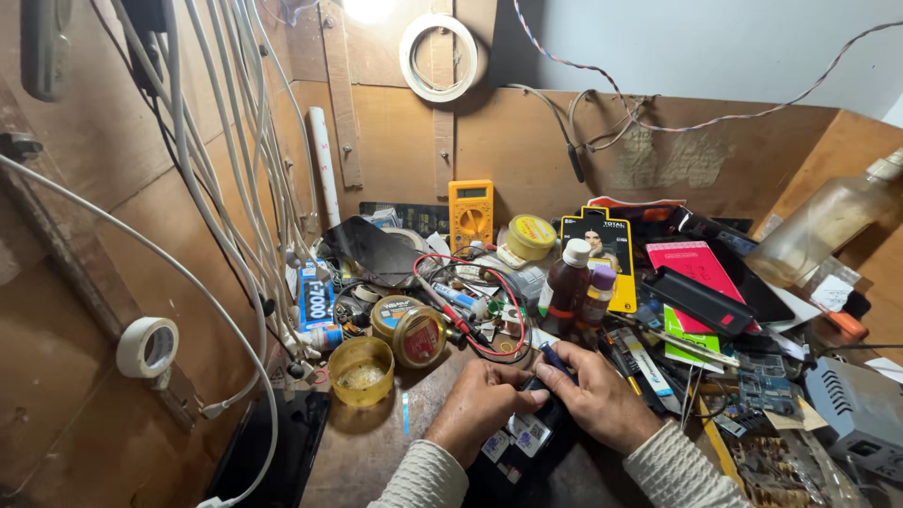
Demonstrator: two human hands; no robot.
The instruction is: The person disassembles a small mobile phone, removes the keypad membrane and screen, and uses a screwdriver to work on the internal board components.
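Observation:
My left hand (pixel 480 404) and my right hand (pixel 599 400) meet over a dark, opened phone (pixel 525 435) that lies on the wooden bench at the bottom centre. The left hand's fingers press on the phone's upper edge. In my right hand is a thin blue-handled tool (pixel 555 357), its shaft pointing up and away while its tip is hidden between the hands. Both hands cover most of the phone; only its lower part with white stickers shows.
Just beyond the hands lie an open yellow tin (pixel 360 370), round tins (pixel 419 337), red probe leads (pixel 489 310), a brown bottle (pixel 568 287) and a yellow multimeter (pixel 470 214). Circuit boards (pixel 764 386) and a grey box (pixel 861 414) sit right. White cables (pixel 226 188) hang left.

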